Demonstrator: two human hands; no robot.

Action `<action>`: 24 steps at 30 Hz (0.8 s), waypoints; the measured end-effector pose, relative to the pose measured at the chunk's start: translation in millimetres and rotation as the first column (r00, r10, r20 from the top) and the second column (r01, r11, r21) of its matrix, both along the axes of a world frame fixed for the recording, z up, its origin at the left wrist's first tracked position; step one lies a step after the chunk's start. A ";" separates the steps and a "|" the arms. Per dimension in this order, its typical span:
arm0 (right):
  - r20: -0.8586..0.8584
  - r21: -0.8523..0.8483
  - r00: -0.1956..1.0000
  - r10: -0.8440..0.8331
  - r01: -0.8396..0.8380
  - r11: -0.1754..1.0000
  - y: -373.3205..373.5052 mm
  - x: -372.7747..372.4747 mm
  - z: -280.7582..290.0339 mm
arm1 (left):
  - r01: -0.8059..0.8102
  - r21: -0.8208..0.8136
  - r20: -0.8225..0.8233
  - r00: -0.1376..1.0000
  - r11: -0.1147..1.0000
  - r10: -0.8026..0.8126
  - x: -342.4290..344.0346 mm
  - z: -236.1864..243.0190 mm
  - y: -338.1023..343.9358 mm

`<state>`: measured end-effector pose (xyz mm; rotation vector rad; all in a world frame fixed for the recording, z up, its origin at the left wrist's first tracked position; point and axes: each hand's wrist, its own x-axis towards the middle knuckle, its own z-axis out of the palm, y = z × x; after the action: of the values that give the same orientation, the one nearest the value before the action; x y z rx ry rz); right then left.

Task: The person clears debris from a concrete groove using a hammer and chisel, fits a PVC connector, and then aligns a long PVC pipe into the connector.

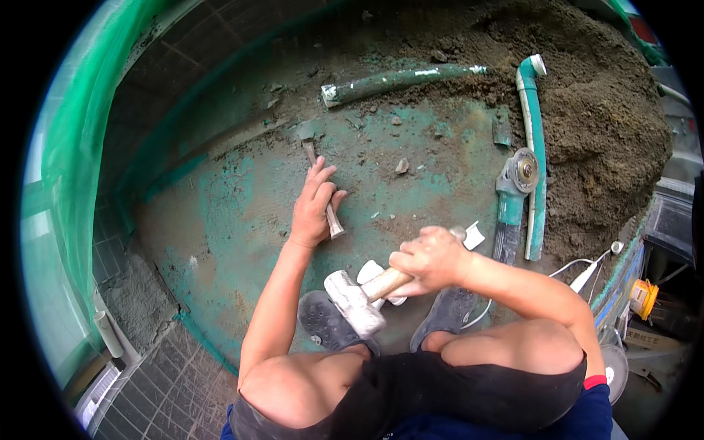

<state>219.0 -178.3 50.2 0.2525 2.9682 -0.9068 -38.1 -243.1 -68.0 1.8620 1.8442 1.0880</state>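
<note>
My left hand is closed around a steel chisel. The chisel slants over the green, dirt-smeared floor, its flat end pointing away from me near a small grey chip; whether it touches the floor I cannot tell. Lower and to the right, my right hand grips the wooden handle of a hammer. Its pale, worn head hangs above my dark clog, apart from the chisel. White pipe fittings show partly behind the hammer, and a white curved piece lies beyond my right hand.
To the right lie an angle grinder and a green elbowed pipe, beside a soil heap. Another green pipe lies farther back. Green netting hangs at left. A white cable runs at right; rubble is scattered ahead.
</note>
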 end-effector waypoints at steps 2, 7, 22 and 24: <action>0.046 0.086 0.976 -0.213 0.209 0.974 4.3 -0.3 -1.5 | 0.018 0.016 -0.038 0.999 1.000 -0.017 -3.5 -5.3 -0.7; 0.153 0.019 0.925 -0.348 0.349 0.937 9.3 5.3 -0.6 | 0.071 -0.056 -0.058 0.996 0.996 -0.074 -11.2 -5.2 -1.4; 0.392 -0.216 0.794 -0.465 0.570 0.793 -25.4 45.8 -15.3 | -0.272 -0.024 0.866 0.474 0.962 0.156 -106.9 92.2 56.4; 0.420 -0.228 0.782 -0.460 0.582 0.780 -33.6 47.2 -18.0 | -0.311 0.064 0.824 0.553 0.948 0.126 -103.6 78.2 66.4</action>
<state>266.2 -211.9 32.2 1.1490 2.3731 -1.2553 -141.7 -176.7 10.2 0.8712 1.4134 1.8777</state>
